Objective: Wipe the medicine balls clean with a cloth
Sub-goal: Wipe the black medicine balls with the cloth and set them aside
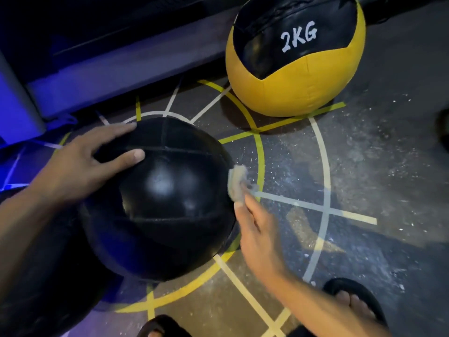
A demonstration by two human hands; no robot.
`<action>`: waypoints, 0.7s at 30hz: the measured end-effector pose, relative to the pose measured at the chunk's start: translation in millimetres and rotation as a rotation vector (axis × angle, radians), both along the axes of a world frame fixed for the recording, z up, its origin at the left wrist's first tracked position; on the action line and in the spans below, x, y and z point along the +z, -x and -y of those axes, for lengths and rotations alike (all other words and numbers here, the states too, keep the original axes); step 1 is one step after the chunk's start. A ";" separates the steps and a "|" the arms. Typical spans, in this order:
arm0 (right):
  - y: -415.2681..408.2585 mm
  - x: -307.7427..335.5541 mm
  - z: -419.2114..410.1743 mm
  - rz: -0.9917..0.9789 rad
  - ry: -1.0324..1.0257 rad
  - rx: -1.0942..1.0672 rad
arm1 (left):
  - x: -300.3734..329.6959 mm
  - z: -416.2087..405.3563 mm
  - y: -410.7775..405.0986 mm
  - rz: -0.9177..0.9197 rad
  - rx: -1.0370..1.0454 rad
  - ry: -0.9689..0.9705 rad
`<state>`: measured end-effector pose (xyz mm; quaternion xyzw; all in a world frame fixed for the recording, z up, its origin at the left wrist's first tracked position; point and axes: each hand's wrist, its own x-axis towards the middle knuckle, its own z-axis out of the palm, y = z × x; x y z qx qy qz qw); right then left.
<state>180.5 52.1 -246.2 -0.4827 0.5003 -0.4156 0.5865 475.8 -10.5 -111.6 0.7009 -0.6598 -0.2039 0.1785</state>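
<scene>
Head view is showing you crouched over a black medicine ball (160,203) that is sitting on the floor (376,166) in the lower left centre of the frame. Your left hand (80,166) is lying on the ball's upper left side, fingers spread and nearly straight, the thumb and forefinger pressing flat against the leather and gripping nothing. Your right hand (257,229) is coming in from the lower right, touching the ball's right edge; its fingers are curling around a small pale cloth (238,182), which is bunching up above the fingertips and pressing against the ball's right flank. The cloth is looking blurred, so its folds are not readable.

A second medicine ball, the yellow and black ball (296,57) marked 2KG, is resting on the floor in the upper right, well apart from both hands. Yellow and white painted lines (323,152) are crossing the speckled grey floor beneath and between the balls. Your sandalled foot (357,302) is showing at the lower right, just beside your right forearm.
</scene>
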 end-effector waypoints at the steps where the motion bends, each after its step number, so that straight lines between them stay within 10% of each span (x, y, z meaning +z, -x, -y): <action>1: 1.7 10.6 -12.8 0.014 0.079 0.043 | 0.1 2.7 -2.0 -0.005 0.017 -0.019; 10: -2.0 -20.4 56.0 0.061 -0.290 -0.202 | 7.5 43.0 31.2 0.058 0.029 -0.081; 21: -3.6 39.4 59.0 -0.033 0.376 0.245 | 11.4 68.0 29.6 0.144 0.030 -0.143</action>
